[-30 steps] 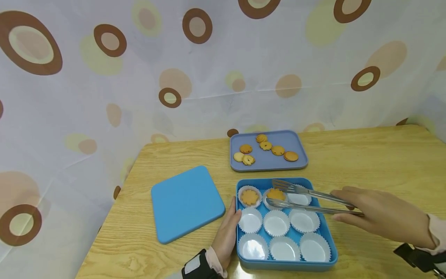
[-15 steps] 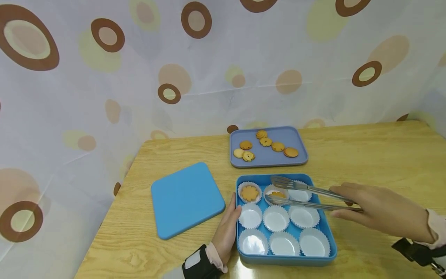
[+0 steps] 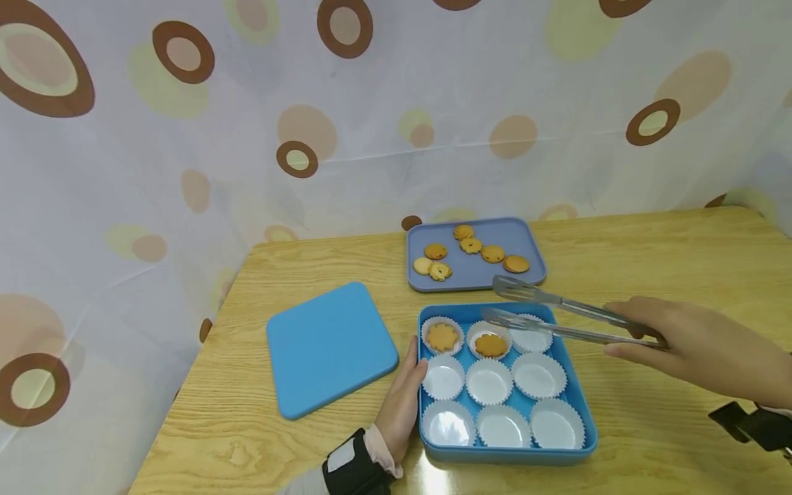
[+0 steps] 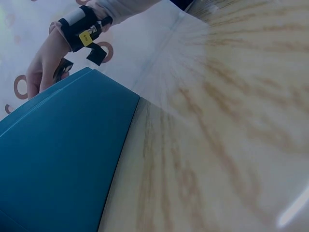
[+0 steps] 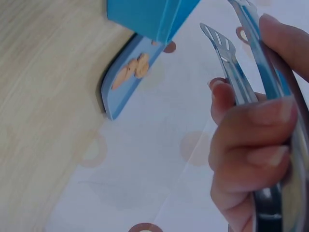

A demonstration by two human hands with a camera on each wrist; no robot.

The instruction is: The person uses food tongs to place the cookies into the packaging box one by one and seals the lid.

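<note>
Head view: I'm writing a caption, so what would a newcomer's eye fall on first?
Probably the blue box, lower right of centre: nine fluted white cups in a grid, cookies in the back-left and back-middle ones. Next, at the right, the right hand holds metal tongs, tips apart. Behind the box sits a bluish tray with seven more cookies.

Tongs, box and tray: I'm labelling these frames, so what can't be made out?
Head view: the handle end of the tongs, hidden by the right hand.
Left wrist view: paper cups, hidden by the box.
Right wrist view: part of the tray, hidden by the box.
</note>
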